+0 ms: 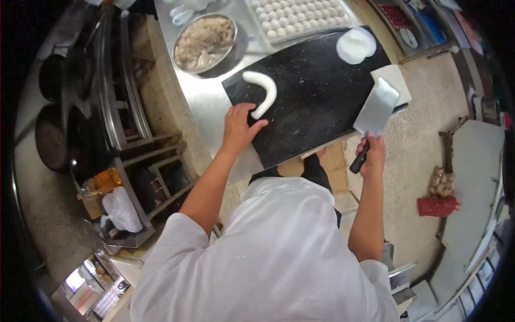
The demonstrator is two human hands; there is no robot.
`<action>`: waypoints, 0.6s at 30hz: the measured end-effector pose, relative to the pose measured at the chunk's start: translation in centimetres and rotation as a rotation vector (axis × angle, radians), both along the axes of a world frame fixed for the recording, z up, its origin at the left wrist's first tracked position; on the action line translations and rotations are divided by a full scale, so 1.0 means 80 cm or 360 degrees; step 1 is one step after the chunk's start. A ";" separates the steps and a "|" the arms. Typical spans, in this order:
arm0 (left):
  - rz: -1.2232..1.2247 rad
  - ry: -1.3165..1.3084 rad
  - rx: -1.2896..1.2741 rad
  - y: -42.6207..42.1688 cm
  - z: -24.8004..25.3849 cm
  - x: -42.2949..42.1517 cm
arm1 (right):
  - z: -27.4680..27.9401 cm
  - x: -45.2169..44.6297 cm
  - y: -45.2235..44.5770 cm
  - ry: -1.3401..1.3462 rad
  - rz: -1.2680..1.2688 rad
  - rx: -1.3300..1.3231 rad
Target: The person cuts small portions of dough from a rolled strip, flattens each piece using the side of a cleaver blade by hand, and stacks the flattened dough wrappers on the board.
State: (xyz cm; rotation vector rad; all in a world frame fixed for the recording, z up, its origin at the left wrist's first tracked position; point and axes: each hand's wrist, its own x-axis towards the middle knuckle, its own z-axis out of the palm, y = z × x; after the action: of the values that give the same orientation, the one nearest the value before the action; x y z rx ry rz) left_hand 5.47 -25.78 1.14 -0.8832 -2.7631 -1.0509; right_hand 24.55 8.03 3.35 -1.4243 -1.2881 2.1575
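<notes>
A curved roll of white dough (268,92) lies on the black work board (316,86). Beside its lower end rests my left hand (237,127), thumb and index finger apart; whether they touch the dough I cannot tell. Over at the board's right side, my right hand (374,157) is wrapped around the black handle of a cleaver (378,107). Its broad metal blade points away from me and partly covers a folded pale cloth or sheet (396,80). Flat white rounds (355,45), overlapping, lie at the board's far right corner.
Beyond the board, a metal bowl (232,49) holds a brownish crumbly mixture. Next to it, a tray (268,36) carries rows of small white dough balls. Metal shelving (145,145) stands to the left. A red net bag (437,206) is on the right.
</notes>
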 end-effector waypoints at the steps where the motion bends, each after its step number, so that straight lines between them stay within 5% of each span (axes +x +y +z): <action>1: -0.0049 0.0021 -0.0010 0.003 0.001 -0.003 | 0.013 0.006 -0.028 -0.0073 0.0038 0.0031; 5: -0.0130 -0.0006 0.0162 -0.001 0.004 -0.009 | 0.051 0.025 -0.122 -0.0362 0.0749 0.0547; 7: -0.0179 -0.0005 0.0225 -0.016 0.005 -0.015 | 0.087 0.003 -0.174 -0.0452 0.1574 0.1821; 13: -0.0248 -0.0018 0.0159 -0.053 0.016 -0.007 | 0.085 -0.044 -0.255 -0.0645 0.2097 0.1865; 15: -0.0186 -0.0456 0.0187 -0.053 0.024 -0.009 | 0.083 -0.044 -0.247 -0.0659 0.2067 0.1813; 18: -0.0128 -0.0288 0.0236 -0.054 0.014 -0.020 | 0.082 0.000 -0.229 -0.0748 0.1955 0.1653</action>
State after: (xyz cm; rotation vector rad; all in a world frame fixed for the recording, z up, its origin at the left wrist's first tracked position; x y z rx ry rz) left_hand 3.88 -30.11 2.28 -0.9293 -2.7639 -1.3952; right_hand 24.58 -10.29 9.94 -0.6532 -3.3286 0.9255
